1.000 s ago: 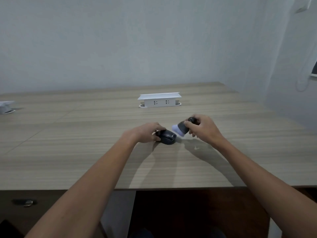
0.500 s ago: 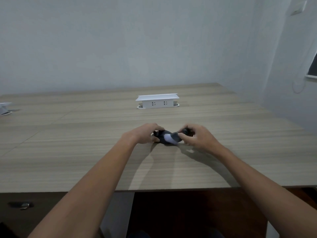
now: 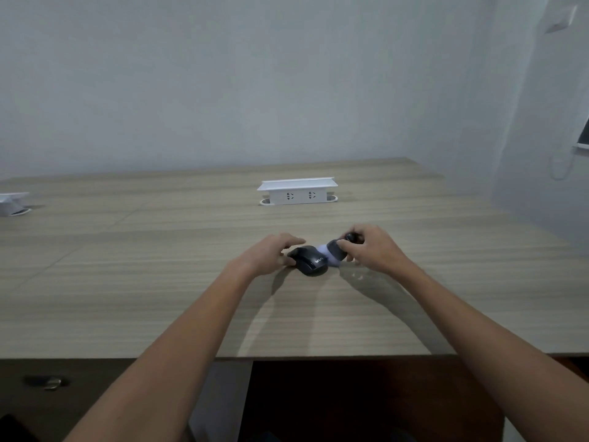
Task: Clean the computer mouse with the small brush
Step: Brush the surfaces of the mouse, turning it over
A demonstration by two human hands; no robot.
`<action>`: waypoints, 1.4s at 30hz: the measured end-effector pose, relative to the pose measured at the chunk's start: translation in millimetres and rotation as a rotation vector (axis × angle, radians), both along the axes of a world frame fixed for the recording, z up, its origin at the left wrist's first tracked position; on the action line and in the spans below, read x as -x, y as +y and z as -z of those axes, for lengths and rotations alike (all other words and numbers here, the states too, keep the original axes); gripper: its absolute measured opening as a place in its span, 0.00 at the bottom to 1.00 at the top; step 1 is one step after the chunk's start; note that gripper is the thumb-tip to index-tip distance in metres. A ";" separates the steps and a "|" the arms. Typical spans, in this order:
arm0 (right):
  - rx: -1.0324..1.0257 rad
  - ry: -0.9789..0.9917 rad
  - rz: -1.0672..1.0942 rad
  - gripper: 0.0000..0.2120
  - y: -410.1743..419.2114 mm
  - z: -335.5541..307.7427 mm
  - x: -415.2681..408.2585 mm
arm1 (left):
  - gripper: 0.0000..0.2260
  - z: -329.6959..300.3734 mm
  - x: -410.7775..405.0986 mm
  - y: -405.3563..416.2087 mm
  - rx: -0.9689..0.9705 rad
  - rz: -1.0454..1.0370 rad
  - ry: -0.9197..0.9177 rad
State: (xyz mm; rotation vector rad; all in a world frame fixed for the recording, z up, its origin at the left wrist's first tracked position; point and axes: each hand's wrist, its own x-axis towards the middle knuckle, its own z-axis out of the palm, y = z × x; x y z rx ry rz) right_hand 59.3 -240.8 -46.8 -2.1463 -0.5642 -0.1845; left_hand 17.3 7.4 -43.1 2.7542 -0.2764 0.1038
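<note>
A black computer mouse [image 3: 310,262] lies on the wooden table [image 3: 159,282], slightly right of centre. My left hand [image 3: 272,255] holds its left side, thumb near the front and fingers reaching over the back. My right hand [image 3: 371,250] grips a small dark brush [image 3: 336,248] whose pale bristles point left and touch the mouse's right side. Part of the brush handle is hidden in my fingers.
A white pop-up socket box [image 3: 297,191] stands behind the mouse near the middle of the table. Another white box [image 3: 11,202] sits at the far left edge. A wall closes the right side. The table's front edge runs below my forearms.
The brush swept left across the top of the mouse, then back to its right side. My left hand stayed on the mouse, fingers now spread a little more.
</note>
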 end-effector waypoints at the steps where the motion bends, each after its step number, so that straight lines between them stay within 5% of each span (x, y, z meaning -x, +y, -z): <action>1: 0.003 0.010 -0.002 0.05 -0.5 0.0 0.2 | 0.27 2.0 2.4 0.6 0.029 -0.052 -0.018; 7: -0.022 0.069 0.025 0.06 5.3 -7.0 2.9 | 0.17 15.0 16.5 -6.2 0.198 -0.314 -0.071; 16: -0.012 0.087 -0.011 0.07 17.5 -9.9 16.9 | 0.10 6.4 22.2 -30.8 0.330 -0.257 0.028; 21: 0.046 0.095 -0.035 0.07 6.2 -27.4 21.1 | 0.21 3.2 29.2 -29.5 0.487 -0.145 0.144; 23: 0.010 0.041 0.018 0.07 4.0 -32.0 17.7 | 0.16 6.0 29.9 -31.9 0.486 -0.103 0.173; 26: -0.016 -0.010 0.010 0.07 12.7 -31.1 17.6 | 0.21 12.6 25.2 -33.7 0.437 -0.110 0.101; 30: 0.076 -0.050 -0.086 0.07 25.4 -28.2 18.8 | 0.11 15.8 22.7 -45.8 0.484 -0.107 0.016; 42: 0.264 -0.186 -0.142 0.05 14.6 -30.6 8.5 | 0.12 22.1 14.5 -38.5 0.442 -0.164 -0.051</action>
